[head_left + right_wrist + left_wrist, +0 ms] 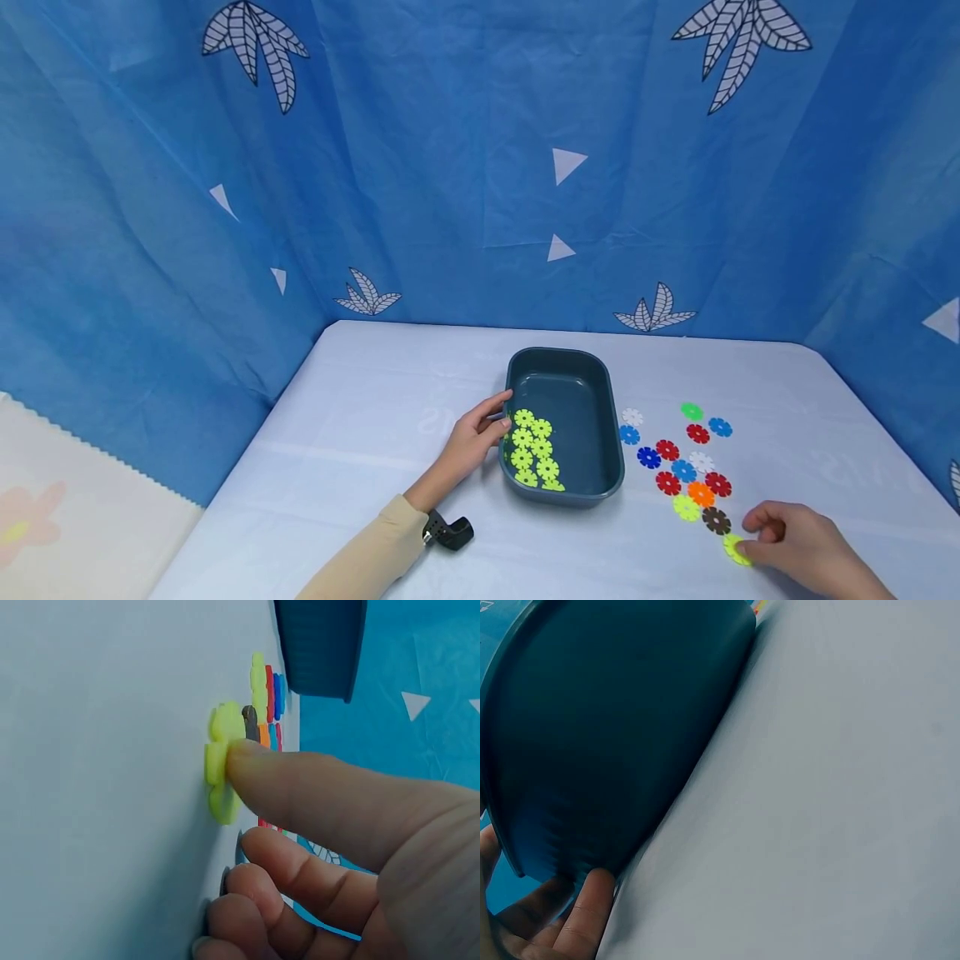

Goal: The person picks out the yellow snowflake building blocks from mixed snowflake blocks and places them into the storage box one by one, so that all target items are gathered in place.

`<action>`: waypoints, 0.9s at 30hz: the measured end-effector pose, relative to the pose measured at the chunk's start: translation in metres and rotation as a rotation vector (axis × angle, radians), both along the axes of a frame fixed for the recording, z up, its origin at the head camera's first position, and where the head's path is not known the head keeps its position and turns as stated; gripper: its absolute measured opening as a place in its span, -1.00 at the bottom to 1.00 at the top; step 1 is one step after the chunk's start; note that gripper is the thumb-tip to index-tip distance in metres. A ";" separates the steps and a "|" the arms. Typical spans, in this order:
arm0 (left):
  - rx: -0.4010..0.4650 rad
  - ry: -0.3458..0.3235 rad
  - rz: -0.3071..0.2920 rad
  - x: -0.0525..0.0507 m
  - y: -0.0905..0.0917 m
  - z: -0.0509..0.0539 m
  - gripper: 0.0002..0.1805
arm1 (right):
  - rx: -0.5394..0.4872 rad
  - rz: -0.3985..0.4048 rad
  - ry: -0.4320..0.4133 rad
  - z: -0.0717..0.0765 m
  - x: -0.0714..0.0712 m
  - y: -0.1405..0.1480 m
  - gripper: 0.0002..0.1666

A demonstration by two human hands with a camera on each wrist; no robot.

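My left hand point(476, 432) holds the left side of a dark teal plastic bin point(617, 454), thumb and a fingertip at the rim. In the left wrist view, its other fingers point(589, 911) touch the outer wall low down. Several yellow-green snowflake discs point(522, 458) lie inside the bin along its left side. At the lower right, the thumb of my right hand point(806, 546) presses on a yellow-green snowflake disc point(223, 724) on the table. Its other fingers point(247, 915) are loosely curled with the tips near the tabletop; no pinch shows. A brown disc point(716, 521) lies just beyond.
Right of the bin are scattered snowflake discs: red point(717, 484), orange point(701, 494), blue point(648, 457), white point(702, 462), green point(692, 411) and another yellow-green one point(686, 507). A white cloth covers the table point(375, 400). Blue patterned curtains point(450, 167) hang behind and at both sides.
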State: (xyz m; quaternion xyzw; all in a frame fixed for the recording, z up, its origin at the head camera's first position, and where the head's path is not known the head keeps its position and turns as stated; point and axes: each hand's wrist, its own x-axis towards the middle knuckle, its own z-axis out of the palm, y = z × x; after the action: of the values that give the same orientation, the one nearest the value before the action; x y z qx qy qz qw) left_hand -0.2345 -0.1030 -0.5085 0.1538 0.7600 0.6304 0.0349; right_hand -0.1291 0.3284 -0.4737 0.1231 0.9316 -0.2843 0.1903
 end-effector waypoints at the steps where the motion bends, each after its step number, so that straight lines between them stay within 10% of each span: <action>1: 0.001 0.000 -0.001 0.000 0.000 0.000 -0.45 | 0.002 0.002 -0.001 0.000 0.000 0.000 -0.51; 27: 0.010 0.001 -0.007 -0.001 0.001 0.000 -0.44 | 0.061 0.055 0.040 -0.006 0.000 -0.002 -0.39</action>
State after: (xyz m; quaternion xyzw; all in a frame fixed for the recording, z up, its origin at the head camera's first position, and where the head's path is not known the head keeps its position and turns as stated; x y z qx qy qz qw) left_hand -0.2356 -0.1021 -0.5087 0.1569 0.7565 0.6339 0.0362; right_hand -0.1287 0.3263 -0.4797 0.0974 0.9465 -0.2528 0.1755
